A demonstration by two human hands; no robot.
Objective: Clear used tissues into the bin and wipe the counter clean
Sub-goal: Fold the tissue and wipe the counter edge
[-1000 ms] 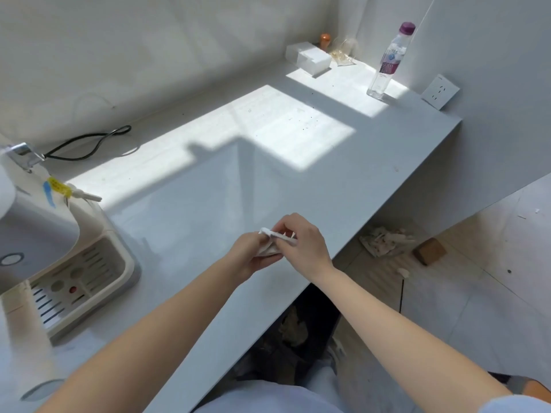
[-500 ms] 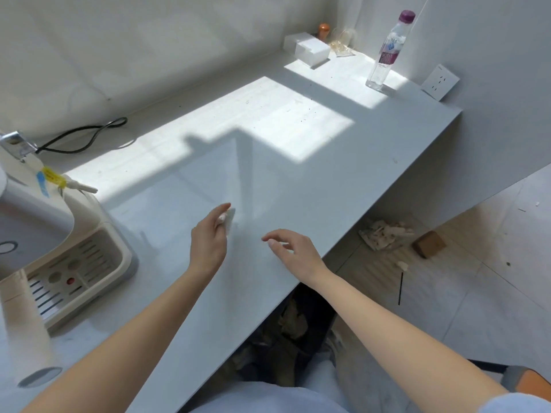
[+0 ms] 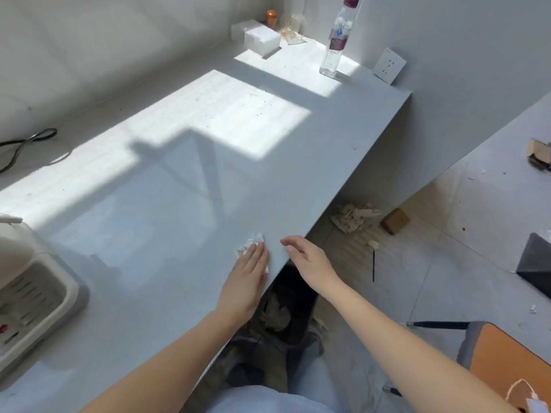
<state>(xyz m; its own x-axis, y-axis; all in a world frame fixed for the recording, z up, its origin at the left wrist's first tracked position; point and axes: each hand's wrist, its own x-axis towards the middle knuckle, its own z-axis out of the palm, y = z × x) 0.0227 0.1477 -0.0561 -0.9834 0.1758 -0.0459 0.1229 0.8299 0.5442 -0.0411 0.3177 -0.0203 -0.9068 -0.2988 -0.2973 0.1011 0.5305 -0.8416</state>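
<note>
Head view, looking down across desk (image 3: pixel 185 204) toward its near edge. Left hand (image 3: pixel 245 281) flat and open, palm down, pressing crumpled tissue (image 3: pixel 252 244) against desk surface just beside the edge; tissue partly covered, a wad showing past the fingertips. Right hand (image 3: pixel 308 257) open and empty, fingers loosely spread, hovering off the edge, near the tissue but apart from it. Bin (image 3: pixel 283 314) dark, below the desk edge and directly under both hands, crumpled paper visible inside. Likely step: wiping with tissue toward the edge.

For a clean stroke: keep palm flat and pressure even, so tissue stays trapped under the fingers and does not roll out sideways. Draw strokes toward the edge above the bin, overlapping each pass. Cup right hand just below the edge to catch crumbs and the tissue once pushed off. Specks visible in sunlit patch farther back, hence longer reaches probably needed. Avoid sweeping near bottle (image 3: pixel 336 40) and white box (image 3: pixel 262 40) at far end, both easily knocked. Cable (image 3: pixel 24 144) at left, well apart.
</note>
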